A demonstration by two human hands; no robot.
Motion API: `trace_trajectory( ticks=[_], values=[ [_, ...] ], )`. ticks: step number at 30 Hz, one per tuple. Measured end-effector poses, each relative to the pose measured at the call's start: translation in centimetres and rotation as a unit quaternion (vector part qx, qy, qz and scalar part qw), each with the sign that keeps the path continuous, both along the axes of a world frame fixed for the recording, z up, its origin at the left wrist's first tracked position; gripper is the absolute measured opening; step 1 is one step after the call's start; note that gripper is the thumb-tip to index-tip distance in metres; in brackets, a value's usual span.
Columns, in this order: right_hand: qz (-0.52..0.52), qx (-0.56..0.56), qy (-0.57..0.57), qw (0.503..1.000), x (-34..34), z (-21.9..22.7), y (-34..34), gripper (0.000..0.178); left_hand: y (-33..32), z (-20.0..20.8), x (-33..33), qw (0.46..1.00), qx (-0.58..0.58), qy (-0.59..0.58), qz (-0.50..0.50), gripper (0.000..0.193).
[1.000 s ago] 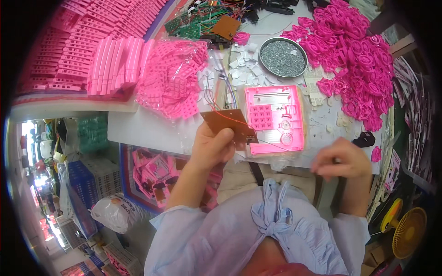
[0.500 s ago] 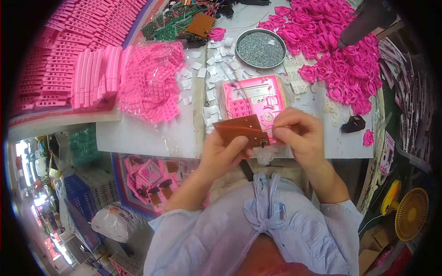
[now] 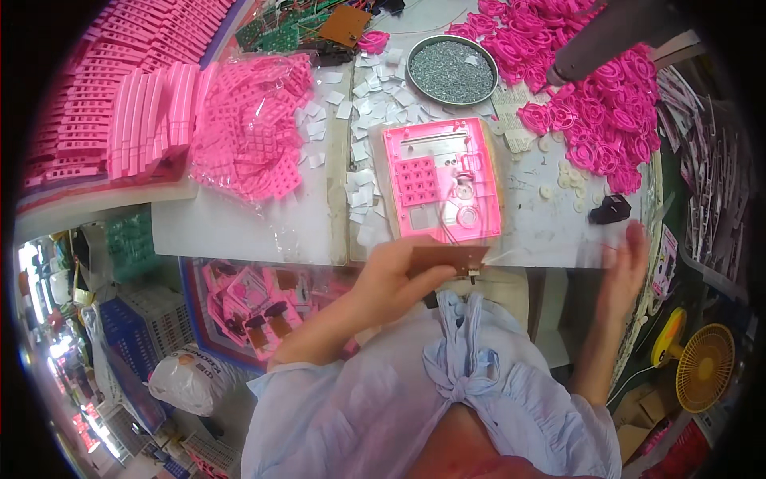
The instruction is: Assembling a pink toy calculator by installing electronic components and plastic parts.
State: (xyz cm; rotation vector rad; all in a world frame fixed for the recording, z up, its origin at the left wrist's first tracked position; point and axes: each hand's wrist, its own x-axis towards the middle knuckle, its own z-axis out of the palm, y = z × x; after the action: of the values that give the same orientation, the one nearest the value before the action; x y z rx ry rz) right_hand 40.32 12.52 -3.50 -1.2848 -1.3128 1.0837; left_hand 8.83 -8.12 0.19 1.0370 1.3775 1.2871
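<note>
Brown circuit board (image 3: 448,257): over the table's (image 3: 550,243) near edge, clamped in our left hand (image 3: 395,275) | our right hand (image 3: 625,267): by the near-right corner, fingers blurred, grip cannot be told | pink casing (image 3: 488,180): just beyond the board.

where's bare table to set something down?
Right: white tabletop between pink casing, white discs and black part. Left: front strip below the bagged pink keypads. Crowded: behind and left of the casing, with paper squares, dish of metal bits and pink ring heap.
</note>
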Motion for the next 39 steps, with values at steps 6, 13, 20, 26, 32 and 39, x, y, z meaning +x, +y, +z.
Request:
trace_trajectory(
  ticks=[6,13,20,26,32,39],
  values=[
    [0.584,0.231,-0.207,0.750,-9.5,7.8,0.1,0.062,1.2,0.4,0.3,0.980,0.052,0.154,-0.115,0.021],
    [0.679,0.005,-0.092,0.728,-17.0,6.4,-1.8,0.031,-1.2,0.0,1.3,0.990,-0.106,-0.084,-0.035,0.031],
    [0.629,-0.015,-0.107,0.770,-23.2,2.9,1.6,0.026,-4.1,-3.0,1.1,0.929,-0.106,-0.352,0.038,0.063],
    [0.672,0.008,-0.147,0.725,-26.8,1.8,3.2,0.026,-5.4,-2.3,0.2,0.994,-0.100,-0.036,0.009,0.066],
    [0.651,0.217,-0.299,0.663,-27.8,2.5,2.6,0.026,-3.9,0.5,-3.6,0.952,-0.175,0.249,0.023,0.049],
    [0.479,0.377,-0.344,0.714,-26.8,3.6,-0.2,0.046,0.6,-2.1,-4.1,0.809,0.042,0.586,-0.024,0.055]
  ],
)
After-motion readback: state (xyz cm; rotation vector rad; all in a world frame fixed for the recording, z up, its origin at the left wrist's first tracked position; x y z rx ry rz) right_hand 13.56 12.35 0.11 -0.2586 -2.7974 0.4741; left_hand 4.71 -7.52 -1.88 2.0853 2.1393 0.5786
